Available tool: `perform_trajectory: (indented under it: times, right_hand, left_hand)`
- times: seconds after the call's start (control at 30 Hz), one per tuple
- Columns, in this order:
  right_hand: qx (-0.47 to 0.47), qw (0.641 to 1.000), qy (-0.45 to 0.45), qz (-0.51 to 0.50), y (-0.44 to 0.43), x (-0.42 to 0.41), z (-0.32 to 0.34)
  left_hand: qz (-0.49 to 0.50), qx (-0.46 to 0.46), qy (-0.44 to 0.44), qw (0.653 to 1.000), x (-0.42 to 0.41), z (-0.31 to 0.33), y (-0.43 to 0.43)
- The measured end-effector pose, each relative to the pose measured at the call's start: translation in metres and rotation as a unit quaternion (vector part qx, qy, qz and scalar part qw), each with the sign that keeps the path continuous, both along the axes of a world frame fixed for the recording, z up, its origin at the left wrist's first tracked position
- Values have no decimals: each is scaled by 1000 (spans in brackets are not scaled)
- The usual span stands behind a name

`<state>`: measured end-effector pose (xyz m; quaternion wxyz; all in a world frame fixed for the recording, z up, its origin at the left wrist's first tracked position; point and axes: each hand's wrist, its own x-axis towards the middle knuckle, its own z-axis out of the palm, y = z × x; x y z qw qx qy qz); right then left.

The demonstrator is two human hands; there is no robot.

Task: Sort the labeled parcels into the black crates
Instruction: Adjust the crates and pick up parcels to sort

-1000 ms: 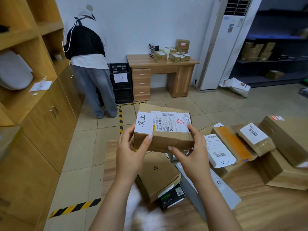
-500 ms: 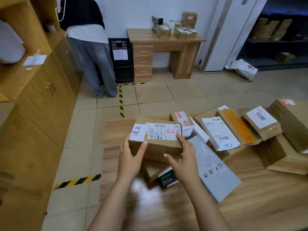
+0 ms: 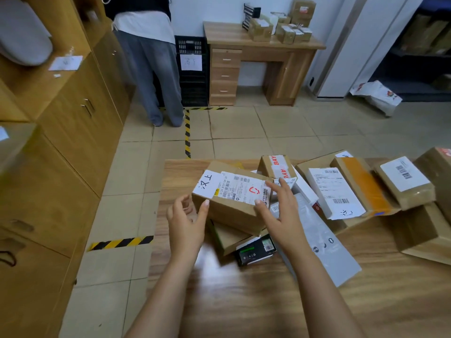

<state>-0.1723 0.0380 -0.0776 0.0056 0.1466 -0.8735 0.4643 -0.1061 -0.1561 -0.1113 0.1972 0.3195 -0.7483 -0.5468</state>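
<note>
Labelled cardboard parcel (image 3: 234, 198), between left hand (image 3: 186, 222) and right hand (image 3: 280, 211), atop a stack (image 3: 229, 237) on the table (image 3: 244, 306).
Both hands spread, fingers loose at either end, nothing clamped. Likely light, stiff, smooth-taped; best taken at the short ends, thumbs on the near face.

At 11 o'clock the standing person (image 3: 146, 64) is cut off by the top edge, and the black crate (image 3: 195, 89) is partly hidden behind the legs; at 3 o'clock a brown parcel (image 3: 436, 172) is clipped by the right edge
</note>
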Motion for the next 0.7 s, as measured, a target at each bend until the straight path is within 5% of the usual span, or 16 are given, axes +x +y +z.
perform_trajectory:
  times: [0.37,0.7]
  right_hand:
    - [24,998,-45,25,1,-18,5]
    - [1,998,-28,53,1,-15,13]
  left_hand:
    - [-131,129,27,983,-10,-13,20]
    - [-203,124,91,967,-18,9,29]
